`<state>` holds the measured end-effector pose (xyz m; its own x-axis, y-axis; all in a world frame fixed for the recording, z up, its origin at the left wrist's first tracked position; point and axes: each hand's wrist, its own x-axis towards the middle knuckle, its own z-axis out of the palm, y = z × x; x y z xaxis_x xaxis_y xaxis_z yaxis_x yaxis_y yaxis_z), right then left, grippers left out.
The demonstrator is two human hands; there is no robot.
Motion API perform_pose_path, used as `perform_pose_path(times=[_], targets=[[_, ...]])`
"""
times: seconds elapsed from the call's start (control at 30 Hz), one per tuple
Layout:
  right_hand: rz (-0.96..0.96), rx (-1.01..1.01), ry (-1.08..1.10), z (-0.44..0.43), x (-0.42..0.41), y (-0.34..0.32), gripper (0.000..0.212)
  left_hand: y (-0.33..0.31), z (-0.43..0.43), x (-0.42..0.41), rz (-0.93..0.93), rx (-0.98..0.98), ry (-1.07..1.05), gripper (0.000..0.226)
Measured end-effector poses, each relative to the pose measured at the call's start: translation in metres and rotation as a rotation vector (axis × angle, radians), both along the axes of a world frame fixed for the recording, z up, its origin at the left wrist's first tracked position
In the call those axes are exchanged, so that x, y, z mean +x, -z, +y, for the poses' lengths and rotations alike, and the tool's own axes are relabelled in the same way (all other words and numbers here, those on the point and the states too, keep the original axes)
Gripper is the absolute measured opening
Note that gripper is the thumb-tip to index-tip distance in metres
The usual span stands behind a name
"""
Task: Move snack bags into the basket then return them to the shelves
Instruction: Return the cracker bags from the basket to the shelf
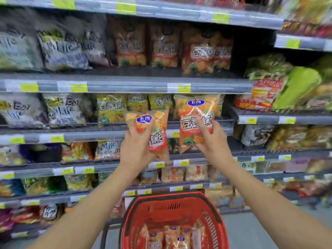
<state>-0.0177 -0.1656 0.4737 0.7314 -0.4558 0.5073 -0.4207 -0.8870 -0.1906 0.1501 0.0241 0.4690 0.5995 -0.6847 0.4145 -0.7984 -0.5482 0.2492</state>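
While both arms reach toward the shelves [125, 86], each hand holds one orange snack bag, two bags in all. Left hand [134, 148]: fingers and thumb curled round the left bag [156, 139], gripping it at mid-height. This bag tilts slightly and shows a blue oval label with white characters, apparently 卡奇, and below it large white characters 锅巴. Right hand [213, 141]: fingers wrapped over the front of the right bag [190, 123], which is held upright and higher. It bears the same blue oval at the top, with 豆香 legible and the remaining characters covered by fingers. The two bags hang apart, in front of the third shelf edge from the top. Below, a red basket [172, 196] contains more orange bags [170, 236] of the same kind; four blue ovals show, but the full count cannot be told. On the shelf above, four matching shelf bags [163, 45] stand in a row. Yellow price tags [79, 87] line the shelf edges, their print too blurred to read.
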Motion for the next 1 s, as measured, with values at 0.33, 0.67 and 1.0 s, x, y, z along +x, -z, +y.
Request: perform_pose_path(times=[0.33, 0.67, 1.0], targets=[[-0.178, 0.032, -0.08, -0.058, 0.06, -0.092, 0.101, -0.12, -0.047, 0.06, -0.187, -0.259, -0.01, 0.109], [-0.181, 0.234, -0.272, -0.112, 0.16, -0.172, 0.092, -0.211, -0.105, 0.142, -0.19, -0.087, -0.243, 0.11], [-0.16, 0.052, -0.136, -0.141, 0.251, -0.178, 0.091, -0.203, -0.161, 0.209, -0.174, -0.013, -0.256, 0.092]])
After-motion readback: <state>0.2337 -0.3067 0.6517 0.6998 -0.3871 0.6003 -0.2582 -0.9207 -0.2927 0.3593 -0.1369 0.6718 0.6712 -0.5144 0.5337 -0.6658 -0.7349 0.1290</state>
